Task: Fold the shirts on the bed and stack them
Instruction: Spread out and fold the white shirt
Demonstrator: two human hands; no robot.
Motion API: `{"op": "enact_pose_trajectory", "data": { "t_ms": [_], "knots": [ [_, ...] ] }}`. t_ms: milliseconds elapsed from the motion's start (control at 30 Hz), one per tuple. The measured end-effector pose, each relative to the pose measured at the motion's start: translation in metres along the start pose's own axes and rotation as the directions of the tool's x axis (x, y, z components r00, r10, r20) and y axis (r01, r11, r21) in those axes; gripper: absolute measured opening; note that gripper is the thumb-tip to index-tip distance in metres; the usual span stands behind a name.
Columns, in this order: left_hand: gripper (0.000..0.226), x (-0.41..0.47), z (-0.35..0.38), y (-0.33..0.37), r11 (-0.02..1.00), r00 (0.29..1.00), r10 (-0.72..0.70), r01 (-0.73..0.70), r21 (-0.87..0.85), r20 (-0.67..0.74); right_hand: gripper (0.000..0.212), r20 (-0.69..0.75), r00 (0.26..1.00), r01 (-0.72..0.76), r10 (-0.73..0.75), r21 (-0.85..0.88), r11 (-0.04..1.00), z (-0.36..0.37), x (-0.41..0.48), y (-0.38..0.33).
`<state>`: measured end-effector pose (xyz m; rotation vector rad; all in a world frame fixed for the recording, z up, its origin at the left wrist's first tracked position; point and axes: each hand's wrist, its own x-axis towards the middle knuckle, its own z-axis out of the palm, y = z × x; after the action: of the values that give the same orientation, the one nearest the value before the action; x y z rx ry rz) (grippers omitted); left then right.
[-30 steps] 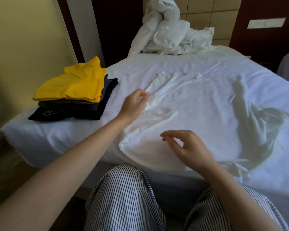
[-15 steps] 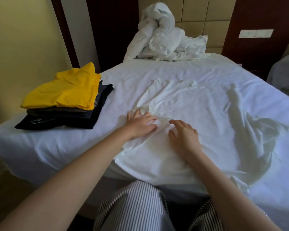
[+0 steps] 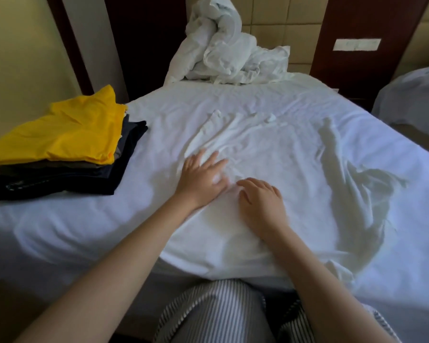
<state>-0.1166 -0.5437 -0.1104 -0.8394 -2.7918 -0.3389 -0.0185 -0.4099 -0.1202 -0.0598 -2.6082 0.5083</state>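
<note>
- A pale yellow wall (image 3: 22, 58) fills the left side.
- Beside it stands a tall, very dark wood panel (image 3: 144, 45), with a lighter strip along its left edge.
- Behind the head of the bed (image 3: 233, 100) the wall is covered in beige padded squares (image 3: 282, 26).
- To the right is a reddish-brown wood panel (image 3: 357, 16) carrying a long white switch plate (image 3: 356, 44).
- The bed, under a creased white sheet, takes up the middle of the view.
- A crumpled white duvet (image 3: 221, 45) is heaped at its head end.
- The white-covered corner of a second bed (image 3: 411, 95) shows at the right edge.
- The brown floor (image 3: 22, 293) at lower left lies in shadow.
- Soft light brightens the sheet.
</note>
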Motion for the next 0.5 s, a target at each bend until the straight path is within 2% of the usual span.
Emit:
{"op": "enact_pose_trajectory", "data": {
  "t_ms": [33,100,200,267,367,433,500],
  "knots": [
    [0.092,-0.004,0.000,0.005,0.998,0.997,0.029,-0.025,-0.057,0.067,0.037,-0.059,0.998,-0.006,0.009,0.046,0.999,-0.008,-0.006,0.002],
    [0.088,-0.011,-0.002,0.015,0.997,0.973,0.020,-0.001,-0.081,0.230,0.039,-0.238,0.971,-0.012,0.033,0.091,0.996,-0.032,-0.020,0.013],
    [0.081,-0.011,-0.003,0.044,0.996,0.956,0.045,-0.022,-0.081,0.289,0.041,-0.445,0.894,-0.071,0.060,-0.007,0.997,-0.075,-0.033,0.056],
    [0.075,-0.001,-0.002,0.079,0.982,0.959,0.126,-0.084,-0.169,0.254,0.047,-0.454,0.870,-0.216,0.192,-0.001,0.976,-0.101,-0.037,0.093],
    [0.055,0.025,0.007,0.148,0.912,0.953,0.257,-0.185,-0.366,0.159,0.052,-0.392,0.818,-0.430,0.421,0.069,0.900,-0.130,-0.036,0.148],
    [0.051,0.036,0.017,0.186,0.840,0.968,0.222,-0.126,-0.528,0.121,0.053,-0.331,0.777,-0.531,0.535,0.113,0.840,-0.145,-0.038,0.180],
    [0.061,0.041,0.036,0.207,0.847,0.989,0.116,-0.051,-0.529,0.090,0.045,-0.253,0.736,-0.606,0.628,0.168,0.778,-0.150,-0.041,0.209]
  ]
}}
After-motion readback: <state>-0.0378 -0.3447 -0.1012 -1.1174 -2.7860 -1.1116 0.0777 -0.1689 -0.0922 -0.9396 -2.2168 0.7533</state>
